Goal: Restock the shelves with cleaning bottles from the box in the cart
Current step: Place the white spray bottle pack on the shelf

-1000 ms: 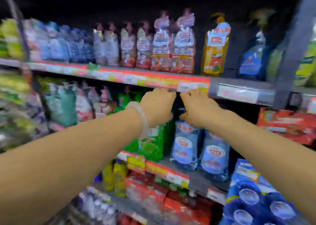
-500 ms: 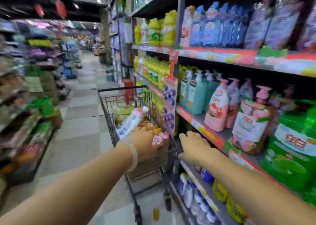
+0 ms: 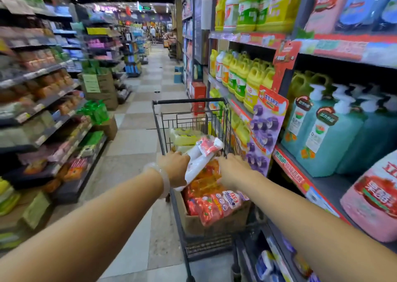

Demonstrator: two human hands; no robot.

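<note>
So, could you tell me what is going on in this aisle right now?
A person is restocking from a shopping cart parked beside the shelves. Their left hand grips a white bottle with a red label, held over the cardboard box in the cart. The right hand reaches into the same box, over the red and orange bottles packed inside; whether it has gripped one yet is not clear.

I get 1 head view, looking forward and down the aisle, close over the cart (image 3: 189, 118); edges perhaps distorted.
</note>
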